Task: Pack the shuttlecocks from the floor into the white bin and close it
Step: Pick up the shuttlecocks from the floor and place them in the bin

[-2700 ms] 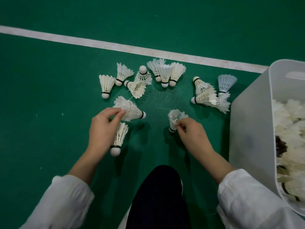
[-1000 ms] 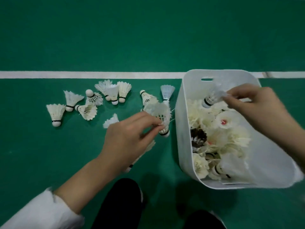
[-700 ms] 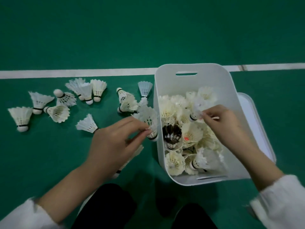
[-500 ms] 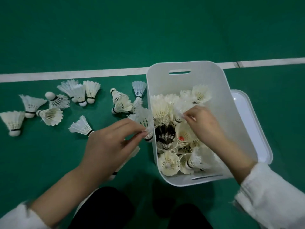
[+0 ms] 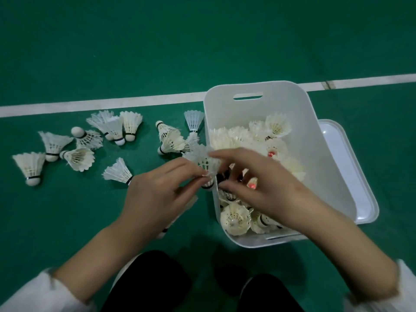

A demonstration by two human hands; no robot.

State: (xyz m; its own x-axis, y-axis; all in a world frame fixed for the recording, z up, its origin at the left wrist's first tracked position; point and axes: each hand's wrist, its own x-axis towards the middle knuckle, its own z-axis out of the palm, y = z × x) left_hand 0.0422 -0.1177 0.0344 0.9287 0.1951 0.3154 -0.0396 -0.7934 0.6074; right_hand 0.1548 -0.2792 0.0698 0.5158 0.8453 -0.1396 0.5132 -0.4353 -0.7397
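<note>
Pinching one shuttlecock (image 5: 203, 164) over the white bin (image 5: 279, 104) at its left rim, mid-frame, your left hand (image 5: 155, 199) offers it to your right hand (image 5: 267, 190), whose spread fingers (image 5: 227, 155) touch its feathers; whether they grip, I cannot tell. More shuttlecocks (image 5: 78, 154) lie centre left, the lid (image 5: 351, 167) at right, handy for closing.

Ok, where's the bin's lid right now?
In the head view, the white lid lies on the floor right of the white bin, partly hidden behind its wall.

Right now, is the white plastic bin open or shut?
Open. The white plastic bin is uncovered, feathered shuttlecocks show inside, and a flat white lid lies beside it.
</note>
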